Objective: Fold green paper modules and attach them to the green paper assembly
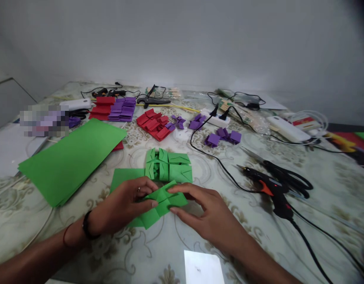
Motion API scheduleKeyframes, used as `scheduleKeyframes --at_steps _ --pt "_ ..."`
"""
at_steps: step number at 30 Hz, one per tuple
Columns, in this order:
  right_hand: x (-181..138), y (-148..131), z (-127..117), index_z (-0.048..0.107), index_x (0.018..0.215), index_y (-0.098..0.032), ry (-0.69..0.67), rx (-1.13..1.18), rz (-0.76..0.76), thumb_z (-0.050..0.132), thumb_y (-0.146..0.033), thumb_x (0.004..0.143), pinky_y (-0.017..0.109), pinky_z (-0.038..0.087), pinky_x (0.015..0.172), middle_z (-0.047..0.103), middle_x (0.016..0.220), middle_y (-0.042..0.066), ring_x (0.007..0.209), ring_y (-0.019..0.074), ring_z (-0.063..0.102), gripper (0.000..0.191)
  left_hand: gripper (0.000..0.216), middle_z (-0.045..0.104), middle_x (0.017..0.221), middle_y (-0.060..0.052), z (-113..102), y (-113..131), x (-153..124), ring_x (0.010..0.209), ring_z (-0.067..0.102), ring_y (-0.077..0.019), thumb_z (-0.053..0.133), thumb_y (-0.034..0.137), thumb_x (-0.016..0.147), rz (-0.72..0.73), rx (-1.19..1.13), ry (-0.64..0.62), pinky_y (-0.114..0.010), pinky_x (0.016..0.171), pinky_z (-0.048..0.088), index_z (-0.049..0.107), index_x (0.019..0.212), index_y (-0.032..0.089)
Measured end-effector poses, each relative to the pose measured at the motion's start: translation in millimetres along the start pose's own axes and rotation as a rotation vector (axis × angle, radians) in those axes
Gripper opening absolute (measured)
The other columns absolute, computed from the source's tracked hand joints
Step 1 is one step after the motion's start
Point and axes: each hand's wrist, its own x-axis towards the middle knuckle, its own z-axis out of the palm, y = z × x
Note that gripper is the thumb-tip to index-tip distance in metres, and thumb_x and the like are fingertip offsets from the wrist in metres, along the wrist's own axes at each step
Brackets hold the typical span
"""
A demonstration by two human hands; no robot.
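My left hand and my right hand both pinch a folded green paper piece lying on the patterned tablecloth. The left thumb and fingers press its left part, and the right fingertips grip its right edge. Just behind it sits a pile of finished folded green pieces. A flat green sheet lies under my left hand.
A stack of green paper sheets lies at left. Red folded pieces and purple folded pieces lie farther back. A black glue gun with its cord and black scissors rest at right. A white card lies near the front edge.
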Motion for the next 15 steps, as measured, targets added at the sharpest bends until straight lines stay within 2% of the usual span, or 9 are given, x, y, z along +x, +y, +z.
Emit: scheduleKeyframes --at_steps 3,7,12,15 --pt "2.8 1.6 -0.7 0.077 0.113 -0.029 -0.034 0.058 0.006 0.077 -0.018 0.094 0.031 0.062 0.091 0.084 0.107 -0.002 0.095 0.0185 0.080 0.022 0.018 0.079 0.091 -0.002 1.9 1.4 -1.3 0.088 0.072 -0.0198 0.074 0.035 0.093 -0.041 -0.049 0.009 -0.027 0.074 0.051 0.070 0.102 0.020" --pt "3.6 2.3 -1.0 0.076 0.111 -0.029 -0.073 0.082 0.046 0.077 -0.015 0.093 0.032 0.061 0.090 0.083 0.106 -0.002 0.096 0.0194 0.079 0.024 0.026 0.082 0.093 -0.001 3.6 0.0 -3.9 0.089 0.074 -0.0207 0.072 0.037 0.096 -0.004 -0.021 0.052 -0.027 0.075 0.052 0.072 0.118 0.022" --pt "3.0 0.0 2.1 0.073 0.112 -0.029 -0.065 0.124 0.151 0.070 -0.012 0.095 0.033 0.062 0.080 0.083 0.104 -0.001 0.087 0.0196 0.079 0.024 0.031 0.083 0.098 -0.002 5.4 0.9 -6.3 0.092 0.075 -0.0216 0.069 0.039 0.100 0.032 0.128 0.136 -0.030 0.077 0.054 0.073 0.127 0.024" --pt "2.8 -3.0 2.2 0.071 0.103 -0.028 -0.053 0.129 0.151 0.066 -0.009 0.094 0.030 0.060 0.077 0.080 0.096 -0.002 0.083 0.0184 0.077 0.021 0.032 0.081 0.090 -0.001 7.8 4.9 -6.4 0.086 0.074 -0.0208 0.067 0.037 0.100 0.049 0.216 0.144 -0.030 0.077 0.055 0.073 0.129 0.023"
